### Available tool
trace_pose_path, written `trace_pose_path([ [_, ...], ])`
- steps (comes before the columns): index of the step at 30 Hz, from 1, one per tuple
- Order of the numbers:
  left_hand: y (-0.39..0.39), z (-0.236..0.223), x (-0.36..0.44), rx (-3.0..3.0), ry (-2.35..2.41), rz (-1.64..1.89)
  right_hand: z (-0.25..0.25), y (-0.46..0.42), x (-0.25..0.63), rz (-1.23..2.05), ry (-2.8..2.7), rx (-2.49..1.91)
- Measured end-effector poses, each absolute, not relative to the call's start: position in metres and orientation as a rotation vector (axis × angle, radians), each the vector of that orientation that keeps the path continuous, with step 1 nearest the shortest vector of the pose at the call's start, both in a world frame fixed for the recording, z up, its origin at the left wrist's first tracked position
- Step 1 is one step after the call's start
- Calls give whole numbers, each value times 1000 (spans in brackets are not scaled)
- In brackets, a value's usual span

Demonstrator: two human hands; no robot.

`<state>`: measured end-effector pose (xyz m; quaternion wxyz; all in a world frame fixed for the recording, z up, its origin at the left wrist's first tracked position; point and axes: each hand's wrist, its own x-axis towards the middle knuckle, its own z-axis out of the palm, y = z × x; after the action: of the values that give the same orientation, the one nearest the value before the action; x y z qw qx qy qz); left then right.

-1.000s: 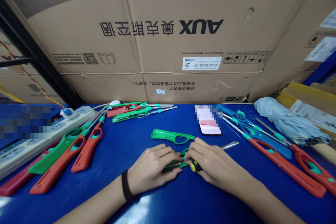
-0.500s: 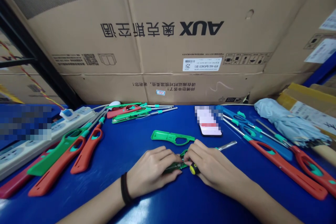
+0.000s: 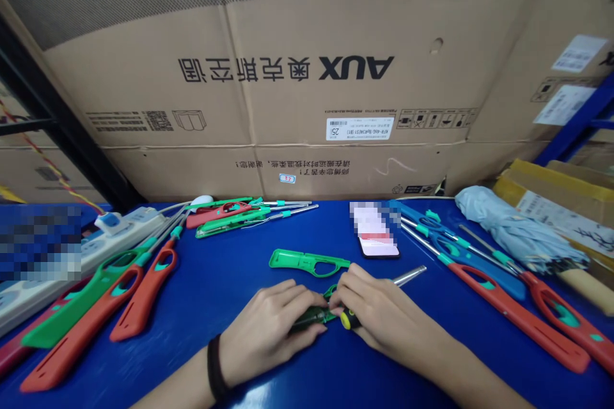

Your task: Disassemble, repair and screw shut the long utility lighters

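Green lighter body (image 3: 311,316) pinched by L hand (image 3: 266,332), R hand (image 3: 384,307) wrapped on yellow-black screwdriver (image 3: 350,319) just beside; slip under pressure could jab L hand or gouge body.

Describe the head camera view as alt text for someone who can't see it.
The left hand holds a green lighter on a blue table, while the right hand grips a yellow-and-black screwdriver beside it. More long lighters lie to both sides, in front of a large cardboard box.
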<state>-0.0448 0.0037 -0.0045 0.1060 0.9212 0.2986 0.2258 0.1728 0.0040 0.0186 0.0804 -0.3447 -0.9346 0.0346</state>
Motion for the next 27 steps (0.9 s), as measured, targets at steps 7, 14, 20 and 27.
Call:
trace_pose_path([
  [7,4,-5,-46,2707,876,677,19,3,170,60,-2823,-1040],
  [14,4,-5,-44,2659,869,746,17,2,172,51,-2853,-1003],
  [20,4,-4,-44,2661,872,776,16,2,171,65,-2855,-997],
  [27,5,-2,-43,2627,878,776,17,3,170,96,-2849,-999],
])
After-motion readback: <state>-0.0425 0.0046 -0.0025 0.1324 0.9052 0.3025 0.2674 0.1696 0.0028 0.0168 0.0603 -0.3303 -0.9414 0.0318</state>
